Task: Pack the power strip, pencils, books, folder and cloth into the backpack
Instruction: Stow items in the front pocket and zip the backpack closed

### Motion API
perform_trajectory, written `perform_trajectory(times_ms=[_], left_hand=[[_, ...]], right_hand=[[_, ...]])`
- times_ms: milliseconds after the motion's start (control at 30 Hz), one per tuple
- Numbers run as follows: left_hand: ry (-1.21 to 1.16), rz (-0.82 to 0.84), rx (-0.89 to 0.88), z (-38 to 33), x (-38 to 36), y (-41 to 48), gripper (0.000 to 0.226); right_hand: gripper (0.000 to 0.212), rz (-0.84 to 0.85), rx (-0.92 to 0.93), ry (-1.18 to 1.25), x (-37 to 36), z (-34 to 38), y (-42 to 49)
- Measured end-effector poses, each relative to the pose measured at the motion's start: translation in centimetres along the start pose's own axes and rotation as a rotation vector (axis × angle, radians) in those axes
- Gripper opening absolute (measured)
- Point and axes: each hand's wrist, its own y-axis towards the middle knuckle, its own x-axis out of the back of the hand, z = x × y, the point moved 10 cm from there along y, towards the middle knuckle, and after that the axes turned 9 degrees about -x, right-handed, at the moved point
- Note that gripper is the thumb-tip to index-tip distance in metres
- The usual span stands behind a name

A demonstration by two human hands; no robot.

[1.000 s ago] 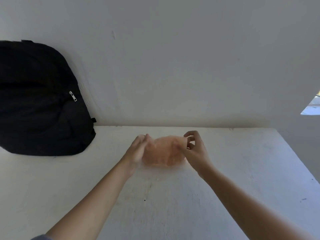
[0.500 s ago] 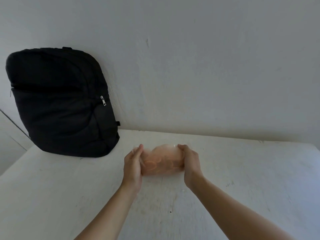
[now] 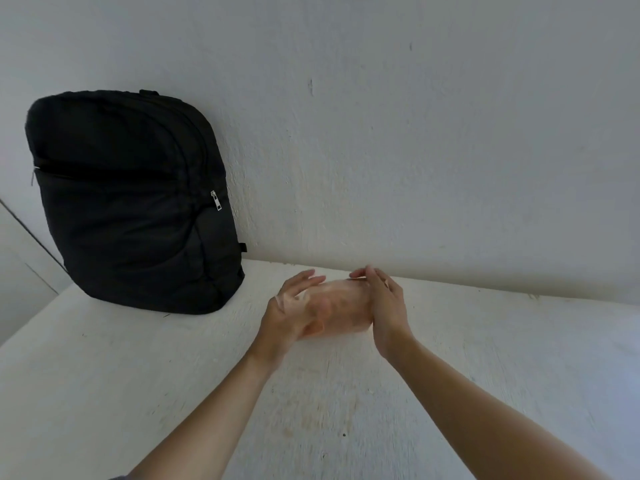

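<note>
Blurry peach cloth, perhaps folded, black backpack

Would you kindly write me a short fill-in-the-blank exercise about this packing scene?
The black backpack leans against the ____. The left hand and right hand hold the pinkish cloth ____ them. The backpack stands on the white table, to the cloth's ____ side.
Missing words: wall; between; left.
</note>
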Motion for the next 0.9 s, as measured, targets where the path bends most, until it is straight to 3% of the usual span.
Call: perform_trajectory(times_ms=[133, 333, 433, 600, 667, 767, 833, 900], left_hand=[[0.075, -0.007, 0.055, 1.8, 0.1, -0.8, 0.028], [0.03, -0.328, 0.251, 4.9, 2.4, 0.2, 0.04], [-0.008, -0.517, 0.299, 6.5, 4.1, 0.0, 0.04], [-0.075, -0.579, 0.296, 6.7, 4.5, 0.6, 0.036], [-0.007, -0.579, 0.264, 5.6, 4.7, 0.7, 0.035], [0.203, -0.518, -0.013, 1.4, 4.7, 0.4, 0.026], [0.392, -0.354, -0.197, -1.0, 3.4, 0.7, 0.023], [0.597, -0.123, -0.229, -1.1, 1.3, 1.4, 0.028]], right_hand=[[0.035, 0.131, 0.043, -0.165, -0.3, -1.3, 0.0], [0.042, -0.103, -0.085, -0.23, 1.0, -3.2, 2.4], [0.031, -0.164, -0.153, -0.183, 1.7, -3.7, 3.1], [0.025, -0.213, -0.242, -0.014, 2.5, -4.5, 3.2], [0.026, -0.28, -0.17, 0.014, 3.3, -3.8, 2.8], [0.022, -0.326, 0.064, -0.085, 4.5, -1.7, 2.0], [0.009, -0.288, 0.163, -0.187, 4.2, -0.8, 1.9], [0.008, -0.259, 0.213, -0.275, 3.6, -0.5, 1.9]])
